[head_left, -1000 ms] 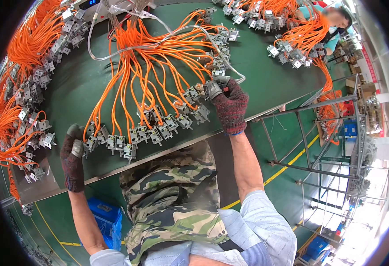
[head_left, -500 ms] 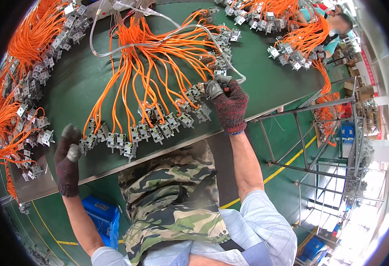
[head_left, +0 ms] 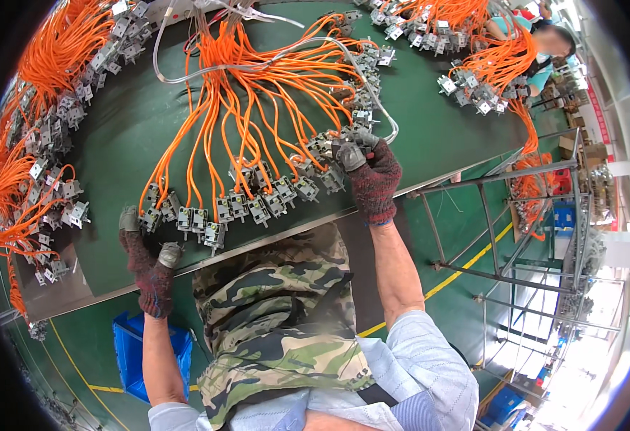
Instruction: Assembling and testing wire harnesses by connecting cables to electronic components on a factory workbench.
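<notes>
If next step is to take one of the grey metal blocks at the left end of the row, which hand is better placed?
Probably the left hand: its thumb and fingers are spread just beside those grey blocks. The right hand is at the row's other end.

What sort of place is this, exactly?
Most likely a factory workshop: bundles of orange cables tipped with small grey metal components lie on a green workbench, and bare metal frames stand on a floor marked with yellow lines.
</notes>
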Demonstrator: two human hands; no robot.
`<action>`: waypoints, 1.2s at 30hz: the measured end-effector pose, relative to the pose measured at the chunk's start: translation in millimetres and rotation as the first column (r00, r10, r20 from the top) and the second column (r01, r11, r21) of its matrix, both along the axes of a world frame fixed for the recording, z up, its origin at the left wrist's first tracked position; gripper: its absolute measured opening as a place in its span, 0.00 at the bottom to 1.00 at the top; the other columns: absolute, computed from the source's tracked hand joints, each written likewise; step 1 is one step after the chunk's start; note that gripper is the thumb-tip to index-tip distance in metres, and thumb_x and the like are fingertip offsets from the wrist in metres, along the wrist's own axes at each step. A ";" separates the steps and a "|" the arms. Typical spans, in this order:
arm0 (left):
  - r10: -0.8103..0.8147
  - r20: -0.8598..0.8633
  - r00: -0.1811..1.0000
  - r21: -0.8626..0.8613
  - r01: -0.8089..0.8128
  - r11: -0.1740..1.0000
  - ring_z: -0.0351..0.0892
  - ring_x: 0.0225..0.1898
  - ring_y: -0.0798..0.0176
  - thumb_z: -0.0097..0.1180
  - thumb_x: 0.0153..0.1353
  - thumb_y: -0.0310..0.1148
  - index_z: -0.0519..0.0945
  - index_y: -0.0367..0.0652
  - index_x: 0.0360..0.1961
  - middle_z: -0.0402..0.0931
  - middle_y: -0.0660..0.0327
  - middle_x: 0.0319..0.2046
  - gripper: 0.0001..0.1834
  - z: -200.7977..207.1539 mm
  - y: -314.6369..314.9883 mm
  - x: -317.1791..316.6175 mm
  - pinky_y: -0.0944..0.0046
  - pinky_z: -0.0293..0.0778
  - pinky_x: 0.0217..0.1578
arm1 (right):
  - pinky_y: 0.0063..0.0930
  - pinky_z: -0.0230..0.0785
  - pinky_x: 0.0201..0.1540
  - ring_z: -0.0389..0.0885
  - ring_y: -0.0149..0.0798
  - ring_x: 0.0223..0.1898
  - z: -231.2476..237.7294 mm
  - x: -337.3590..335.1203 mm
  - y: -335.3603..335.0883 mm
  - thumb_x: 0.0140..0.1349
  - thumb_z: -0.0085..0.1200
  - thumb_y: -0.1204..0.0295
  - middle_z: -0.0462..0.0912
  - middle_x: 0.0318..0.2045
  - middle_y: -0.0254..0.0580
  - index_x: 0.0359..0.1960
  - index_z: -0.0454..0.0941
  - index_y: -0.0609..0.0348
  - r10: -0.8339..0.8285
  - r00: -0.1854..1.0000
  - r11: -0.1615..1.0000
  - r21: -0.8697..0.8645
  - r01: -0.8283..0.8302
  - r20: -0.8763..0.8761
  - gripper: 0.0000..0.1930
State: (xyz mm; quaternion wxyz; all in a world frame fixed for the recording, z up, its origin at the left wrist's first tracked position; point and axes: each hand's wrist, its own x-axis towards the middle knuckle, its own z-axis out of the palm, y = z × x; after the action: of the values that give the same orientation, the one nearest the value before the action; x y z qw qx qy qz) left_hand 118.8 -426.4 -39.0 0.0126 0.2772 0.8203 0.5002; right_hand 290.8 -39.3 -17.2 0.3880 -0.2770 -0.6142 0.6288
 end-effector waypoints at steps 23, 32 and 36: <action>0.069 -0.225 0.972 -0.051 -0.083 0.995 0.62 0.74 0.41 0.77 0.58 0.44 0.64 0.40 0.79 0.60 0.44 0.74 0.52 -11.4 16.7 1.0 0.45 0.64 0.72 | 0.35 0.84 0.45 0.91 0.46 0.46 15.9 23.9 -21.1 0.59 0.73 0.80 0.90 0.45 0.50 0.44 0.89 0.59 0.011 0.991 0.778 0.621 -0.091 0.131 0.12; 0.079 -0.186 0.979 -0.008 -0.082 0.997 0.63 0.75 0.46 0.74 0.60 0.38 0.63 0.42 0.80 0.58 0.47 0.77 0.49 -14.6 16.7 0.7 0.50 0.65 0.74 | 0.39 0.84 0.48 0.91 0.50 0.49 16.8 27.8 -25.8 0.56 0.74 0.80 0.90 0.48 0.50 0.46 0.90 0.56 0.006 0.985 0.761 0.638 -0.116 0.172 0.15; 0.093 -0.157 0.983 -0.007 -0.096 0.995 0.62 0.77 0.48 0.74 0.60 0.35 0.64 0.42 0.80 0.57 0.48 0.77 0.49 -14.6 16.5 1.7 0.51 0.64 0.75 | 0.41 0.85 0.48 0.91 0.53 0.48 18.4 26.6 -24.2 0.54 0.76 0.77 0.90 0.48 0.50 0.46 0.90 0.52 -0.031 0.974 0.656 0.740 -0.150 0.225 0.17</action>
State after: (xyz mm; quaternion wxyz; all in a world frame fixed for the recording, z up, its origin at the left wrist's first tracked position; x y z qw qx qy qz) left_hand 120.5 -409.8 -53.6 -0.0734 0.2762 0.8346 0.4709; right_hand 317.4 -63.5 1.3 0.3772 -0.1385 -0.8663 0.2967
